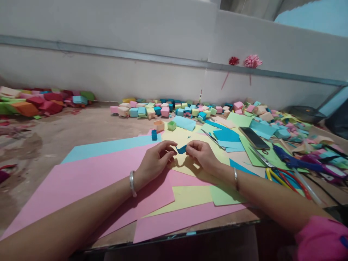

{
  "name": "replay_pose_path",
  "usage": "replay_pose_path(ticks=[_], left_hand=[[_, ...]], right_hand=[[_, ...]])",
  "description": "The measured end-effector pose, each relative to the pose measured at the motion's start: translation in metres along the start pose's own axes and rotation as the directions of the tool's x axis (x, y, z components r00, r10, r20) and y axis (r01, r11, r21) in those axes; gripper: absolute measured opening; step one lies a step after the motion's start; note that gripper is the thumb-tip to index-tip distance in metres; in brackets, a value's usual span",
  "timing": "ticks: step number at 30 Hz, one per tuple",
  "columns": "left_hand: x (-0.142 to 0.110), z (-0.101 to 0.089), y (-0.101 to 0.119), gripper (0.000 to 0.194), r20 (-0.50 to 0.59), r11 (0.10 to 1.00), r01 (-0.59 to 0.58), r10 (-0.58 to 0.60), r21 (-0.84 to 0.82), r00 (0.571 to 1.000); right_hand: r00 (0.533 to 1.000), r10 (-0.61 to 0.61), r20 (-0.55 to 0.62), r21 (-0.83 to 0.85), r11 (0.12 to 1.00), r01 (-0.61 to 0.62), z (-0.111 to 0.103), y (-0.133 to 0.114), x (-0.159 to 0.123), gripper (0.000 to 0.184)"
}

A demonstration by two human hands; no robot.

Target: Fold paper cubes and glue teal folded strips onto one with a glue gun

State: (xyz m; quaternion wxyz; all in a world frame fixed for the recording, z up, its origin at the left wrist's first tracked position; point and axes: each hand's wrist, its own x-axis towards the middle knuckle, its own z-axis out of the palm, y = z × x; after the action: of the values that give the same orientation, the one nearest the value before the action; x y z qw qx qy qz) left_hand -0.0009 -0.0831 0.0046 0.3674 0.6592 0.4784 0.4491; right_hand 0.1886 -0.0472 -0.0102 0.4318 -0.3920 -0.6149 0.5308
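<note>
A small folded strip of dark blue paper (181,149) is held up over a pale yellow sheet. My right hand (200,154) pinches its right end between thumb and fingertips. At the strip's bent left end are the curled fingertips of my left hand (160,156); the exact contact there is hard to make out. Just beyond my hands stand an open peach paper box (159,126) and an open light green paper box (172,125). A dark blue folded paper piece (154,135) lies beside them, near my left hand.
Pink sheets (89,181) and a light blue sheet (108,146) spread under my left arm. Small paper boxes (164,111) line the back by the wall. On the right lie a phone (254,138), scissors (262,157), red-handled pliers (296,183) and a blue glue gun (293,159).
</note>
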Motion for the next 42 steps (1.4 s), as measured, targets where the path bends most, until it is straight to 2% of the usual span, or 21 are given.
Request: replay_pose_path(ticks=[6, 10, 13, 15, 21, 27, 30, 33, 35, 37, 39, 42], left_hand=[[0.003, -0.002, 0.001, 0.02, 0.008, 0.995, 0.018, -0.019, 0.095, 1.0], [0.004, -0.004, 0.0, 0.008, 0.034, 0.961, -0.157, 0.153, 0.229, 0.988], [0.003, -0.005, 0.0, 0.008, 0.062, 0.941, -0.236, 0.228, 0.243, 0.972], [0.002, -0.004, 0.002, 0.008, 0.065, 0.952, -0.213, 0.204, 0.219, 0.977], [-0.003, -0.001, 0.011, 0.012, 0.096, 1.0, -0.008, 0.006, 0.012, 0.995], [-0.004, -0.001, 0.013, 0.009, 0.013, 0.998, 0.016, -0.015, -0.056, 1.0], [-0.004, -0.001, 0.009, 0.007, -0.009, 0.998, -0.047, 0.048, 0.043, 0.999], [-0.004, -0.001, 0.007, 0.006, -0.012, 0.97, -0.141, 0.146, 0.196, 0.989], [-0.004, -0.002, 0.006, 0.005, -0.014, 0.942, -0.19, 0.202, 0.278, 0.979], [-0.005, -0.002, 0.006, 0.003, -0.017, 0.92, -0.219, 0.237, 0.325, 0.971], [-0.006, -0.002, 0.006, 0.002, -0.012, 0.911, -0.229, 0.248, 0.342, 0.969], [-0.007, -0.002, 0.005, 0.003, 0.021, 0.91, -0.219, 0.226, 0.353, 0.974]], right_hand=[[0.998, 0.013, 0.068, 0.045, 0.999, -0.016, 0.001, -0.004, -0.003, 0.024], [0.987, -0.084, 0.138, -0.018, 0.996, 0.087, 0.001, -0.005, -0.003, 0.018], [0.979, -0.1, 0.177, -0.012, 0.994, 0.104, 0.001, -0.002, -0.002, 0.015], [0.983, -0.076, 0.168, 0.024, 0.997, 0.073, 0.001, 0.0, -0.001, 0.015], [0.993, -0.051, 0.106, 0.078, 0.996, 0.043, 0.005, -0.005, -0.003, 0.014], [0.992, -0.077, 0.096, 0.081, 0.994, 0.069, 0.004, -0.011, -0.01, 0.015], [0.977, -0.186, 0.107, -0.097, 0.976, 0.197, 0.005, -0.013, -0.013, 0.018], [0.943, -0.317, 0.104, -0.332, 0.883, 0.333, 0.007, -0.012, -0.014, 0.014], [0.943, -0.324, 0.079, -0.36, 0.873, 0.33, 0.009, -0.009, -0.014, 0.013], [0.961, -0.273, 0.049, -0.318, 0.907, 0.274, 0.01, -0.005, -0.014, 0.013], [0.971, -0.235, 0.034, -0.285, 0.929, 0.234, 0.011, -0.002, -0.014, 0.014], [0.97, -0.242, 0.037, -0.299, 0.923, 0.242, 0.011, -0.001, -0.014, 0.017]])
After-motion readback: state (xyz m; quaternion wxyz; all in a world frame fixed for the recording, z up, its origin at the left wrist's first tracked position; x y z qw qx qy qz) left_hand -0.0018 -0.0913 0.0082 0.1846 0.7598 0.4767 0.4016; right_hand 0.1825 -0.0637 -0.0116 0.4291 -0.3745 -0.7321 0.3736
